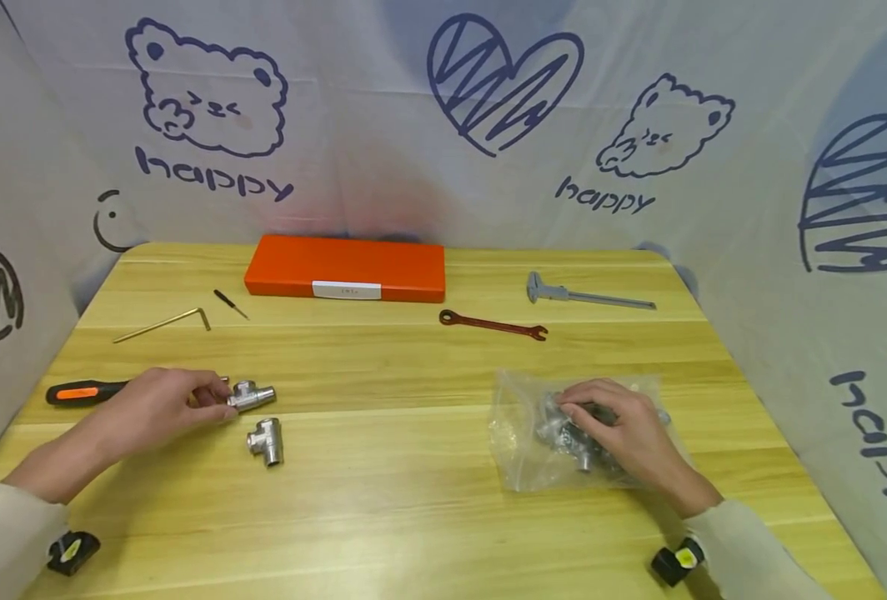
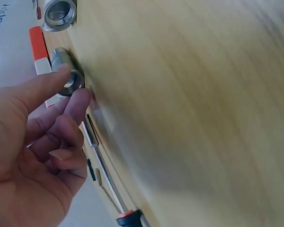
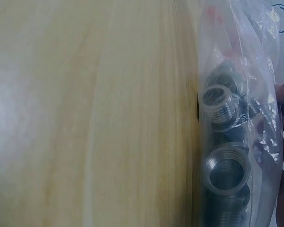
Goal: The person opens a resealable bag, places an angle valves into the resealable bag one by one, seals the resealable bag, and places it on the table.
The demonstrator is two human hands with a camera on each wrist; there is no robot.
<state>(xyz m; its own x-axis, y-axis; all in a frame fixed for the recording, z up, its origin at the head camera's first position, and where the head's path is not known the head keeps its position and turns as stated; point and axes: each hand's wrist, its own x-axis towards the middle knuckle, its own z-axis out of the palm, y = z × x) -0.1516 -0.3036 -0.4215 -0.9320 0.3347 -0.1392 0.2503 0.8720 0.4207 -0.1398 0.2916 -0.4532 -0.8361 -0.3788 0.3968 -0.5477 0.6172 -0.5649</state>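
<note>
2 sleeved hands (image 1: 160, 407) (image 1: 623, 425) over wood-grain table (image 1: 383, 500), doodled cloth (image 1: 361, 125) behind

A polished, shiny metal finish is seen on the pipe fittings (image 1: 266, 442), roughened in places by threading. The bag (image 1: 515, 468) is made of thin, crinkled, glossy clear plastic. The table (image 1: 383, 508) is faced in smooth, faintly glossy wood grain. Matt, creased cloth is hung as the backdrop (image 1: 361, 108); matt cloth is also shown in the left sleeve (image 1: 8, 533).

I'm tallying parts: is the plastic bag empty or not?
Not empty: several metal fittings show through the clear bag in the head and right wrist views. Whether it is full, I cannot tell.
</note>
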